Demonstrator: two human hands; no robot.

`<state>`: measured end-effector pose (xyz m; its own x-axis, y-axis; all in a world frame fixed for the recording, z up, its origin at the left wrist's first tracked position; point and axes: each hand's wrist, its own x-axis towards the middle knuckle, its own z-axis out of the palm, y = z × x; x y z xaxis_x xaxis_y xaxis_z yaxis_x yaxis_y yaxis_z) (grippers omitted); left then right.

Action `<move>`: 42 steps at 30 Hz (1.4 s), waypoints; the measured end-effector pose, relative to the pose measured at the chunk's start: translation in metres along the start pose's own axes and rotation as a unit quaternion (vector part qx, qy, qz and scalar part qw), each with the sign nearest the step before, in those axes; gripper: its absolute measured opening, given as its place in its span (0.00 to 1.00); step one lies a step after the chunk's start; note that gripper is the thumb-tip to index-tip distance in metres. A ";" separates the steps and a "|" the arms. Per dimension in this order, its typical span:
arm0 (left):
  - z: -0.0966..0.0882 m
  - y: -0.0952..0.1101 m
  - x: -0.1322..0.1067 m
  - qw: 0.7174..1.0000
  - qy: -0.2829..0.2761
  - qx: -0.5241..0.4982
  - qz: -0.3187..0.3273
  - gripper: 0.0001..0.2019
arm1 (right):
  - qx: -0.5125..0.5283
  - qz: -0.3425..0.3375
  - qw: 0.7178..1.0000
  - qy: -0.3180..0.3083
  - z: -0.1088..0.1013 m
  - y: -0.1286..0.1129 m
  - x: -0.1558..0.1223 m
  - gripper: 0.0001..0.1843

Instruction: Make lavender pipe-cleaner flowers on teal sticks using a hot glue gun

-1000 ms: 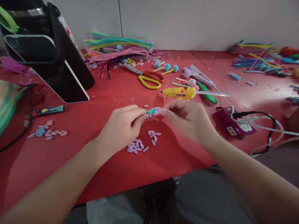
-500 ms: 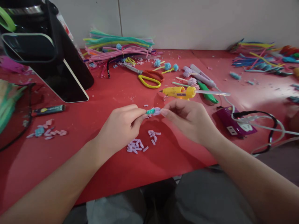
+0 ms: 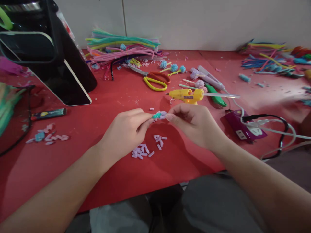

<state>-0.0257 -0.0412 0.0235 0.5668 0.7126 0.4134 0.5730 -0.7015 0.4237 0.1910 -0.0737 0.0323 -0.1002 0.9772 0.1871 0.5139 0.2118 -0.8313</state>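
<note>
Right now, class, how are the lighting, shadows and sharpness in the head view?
Head view: pale glare washes the red table at right; head view: a dark shadow lies below the right hand; head view: the black bottle leans, possibly lens distortion; head view: the teal-and-lilac piece looks soft, fine detail unclear.

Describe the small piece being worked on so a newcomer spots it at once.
On the red table, look just in front of the tip of the yellow glue gun, where the left hand and right hand almost meet. The small piece is held between them. Its green left part sets it apart from the loose, all-lilac bits nearer the table's edge.
</note>
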 end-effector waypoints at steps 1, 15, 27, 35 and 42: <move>0.000 0.000 0.000 1.000 0.000 -0.002 0.003 0.11 | -0.002 0.003 1.000 0.000 0.000 0.000 0.000 0.19; -0.002 -0.002 0.002 0.999 0.011 -0.030 0.020 0.09 | 0.040 0.024 0.998 0.030 -0.001 0.001 0.000 0.10; -0.003 0.000 0.001 0.999 -0.016 -0.047 0.008 0.08 | 0.093 0.017 0.996 0.001 0.003 0.004 -0.001 0.06; -0.004 0.000 0.003 0.998 -0.011 -0.051 0.028 0.09 | 0.076 0.013 0.997 -0.001 0.002 0.002 -0.001 0.04; -0.003 -0.001 0.001 0.998 -0.014 -0.052 0.027 0.09 | 0.066 0.012 0.998 -0.008 0.002 0.002 -0.001 0.04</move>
<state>-0.0270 -0.0396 0.0259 0.6126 0.6720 0.4162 0.4775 -0.7342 0.4826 0.1906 -0.0744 0.0297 -0.1041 0.9819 0.1583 0.3999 0.1871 -0.8973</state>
